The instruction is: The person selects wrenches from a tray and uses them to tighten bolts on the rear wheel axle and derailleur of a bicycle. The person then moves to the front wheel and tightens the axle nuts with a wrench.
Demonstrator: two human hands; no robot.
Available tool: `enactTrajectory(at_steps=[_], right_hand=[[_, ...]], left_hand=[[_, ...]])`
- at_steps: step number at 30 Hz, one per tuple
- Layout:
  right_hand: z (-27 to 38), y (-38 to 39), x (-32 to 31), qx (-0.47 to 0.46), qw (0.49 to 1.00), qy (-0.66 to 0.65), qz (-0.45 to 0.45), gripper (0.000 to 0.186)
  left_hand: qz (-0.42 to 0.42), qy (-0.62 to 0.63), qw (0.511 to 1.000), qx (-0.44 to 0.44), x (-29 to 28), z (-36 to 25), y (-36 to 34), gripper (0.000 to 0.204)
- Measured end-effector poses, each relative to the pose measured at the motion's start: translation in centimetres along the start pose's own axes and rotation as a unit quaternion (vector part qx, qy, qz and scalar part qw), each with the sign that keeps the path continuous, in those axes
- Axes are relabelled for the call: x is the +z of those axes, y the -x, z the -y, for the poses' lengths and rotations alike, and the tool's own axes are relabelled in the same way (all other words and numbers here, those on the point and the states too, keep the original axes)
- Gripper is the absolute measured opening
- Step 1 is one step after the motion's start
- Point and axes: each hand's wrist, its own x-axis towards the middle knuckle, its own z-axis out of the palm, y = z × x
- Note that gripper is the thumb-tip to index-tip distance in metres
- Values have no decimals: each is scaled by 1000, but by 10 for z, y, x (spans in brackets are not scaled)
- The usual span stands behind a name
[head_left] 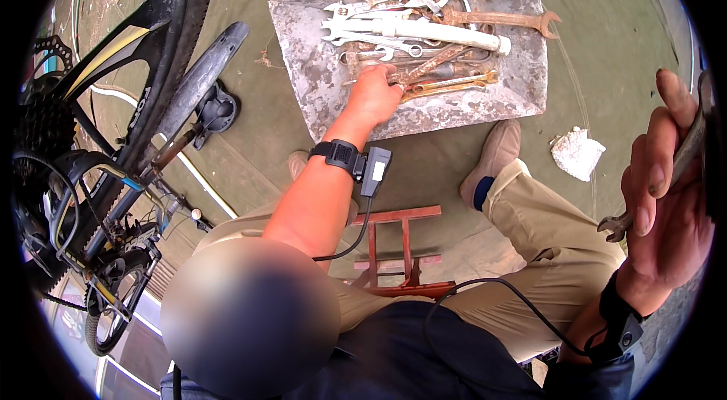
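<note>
Currently, the right hand (660,192), out at three o'clock, holds a grey open-ended wrench (690,150) across its palm, while the left hand (371,99), near twelve, reaches into the piled wrenches (443,61) in the metal tray (299,40) — whether it grips one, I cannot tell. Tools lie crossed there, so tugging one could drag others; the rusty open-ended wrench (500,18) overhanging toward two o'clock — if knocked — might tip out.
</note>
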Motion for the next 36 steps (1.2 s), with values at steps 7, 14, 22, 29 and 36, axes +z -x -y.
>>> enactTrajectory(at_steps=[7, 14, 22, 29, 36], right_hand=[[-1, 1, 12, -2, 998, -17, -67, 79], [1, -5, 4, -19, 999, -3, 26, 79], [9, -2, 34, 47, 986, 34, -154, 79], [-3, -8, 13, -16, 999, -21, -30, 80], [-2, -4, 11, 7, 999, -25, -44, 81]], left_hand=[[161, 50, 985, -23, 13, -43, 26, 31], [-207, -181, 957, 86, -44, -21, -6, 34], [-156, -331, 911, 190, -79, -10, -40, 53], [-72, -410, 896, 155, -78, -14, -35, 50], [-77, -409, 898, 145, -64, -10, -26, 47]])
